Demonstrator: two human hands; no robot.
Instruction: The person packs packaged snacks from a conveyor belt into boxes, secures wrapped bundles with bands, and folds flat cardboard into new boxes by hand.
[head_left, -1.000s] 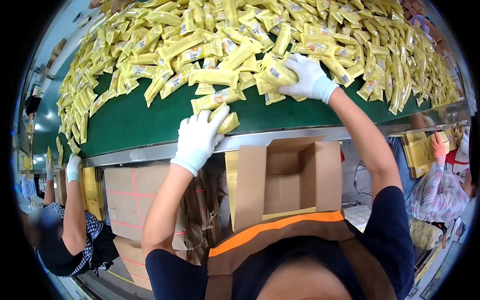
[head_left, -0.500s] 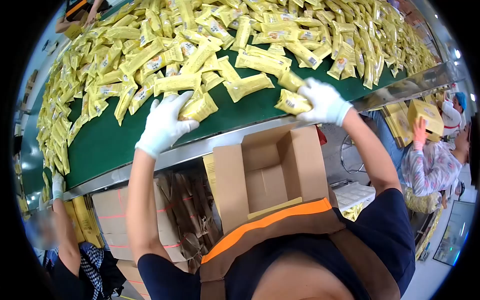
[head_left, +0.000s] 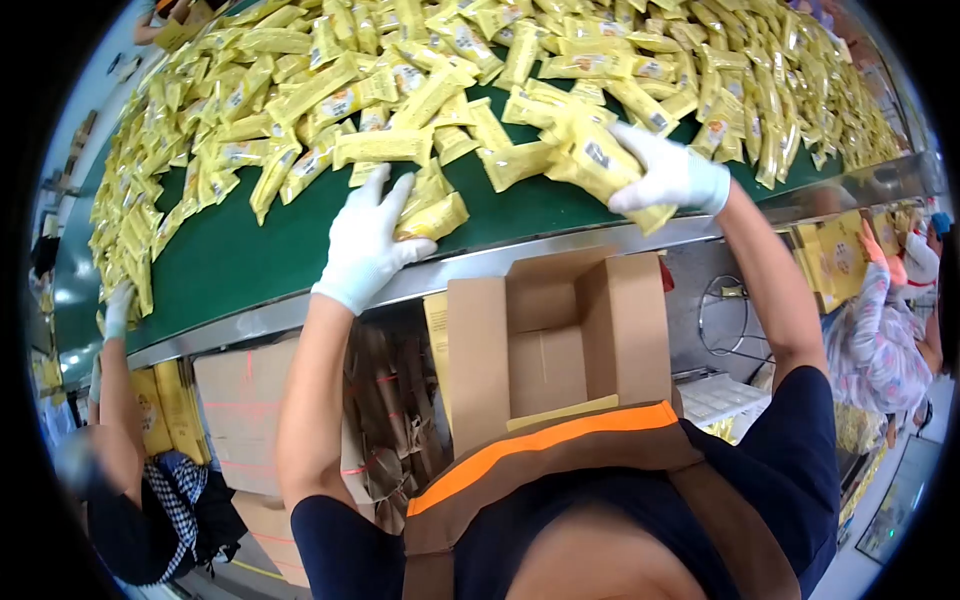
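Note:
My left hand (head_left: 368,238), in a white glove, grips a yellow wrapped packet (head_left: 434,217) between thumb and fingers near the front edge of the green belt (head_left: 235,268). Another packet lies against that one, partly behind the fingers. In my right hand (head_left: 668,176), also gloved in white, are yellow packets (head_left: 598,160) held side by side; the palm hides how many. A single packet (head_left: 515,165) touches their left end. Below, between my arms, an open cardboard box (head_left: 475,345) stands with its flaps spread.
A heap of yellow packets (head_left: 420,95) covers much of the belt. The metal rail (head_left: 480,262) runs along its front. Bundled flat cartons (head_left: 250,400) stand at lower left. One co-worker's gloved hand (head_left: 118,305) is at the left belt end; another person (head_left: 875,340) handles yellow boxes at right.
My right hand has drawn its packets together and turned them, with the fingers now over their right end. My left hand stays by its packet. The whole view has shifted slightly.

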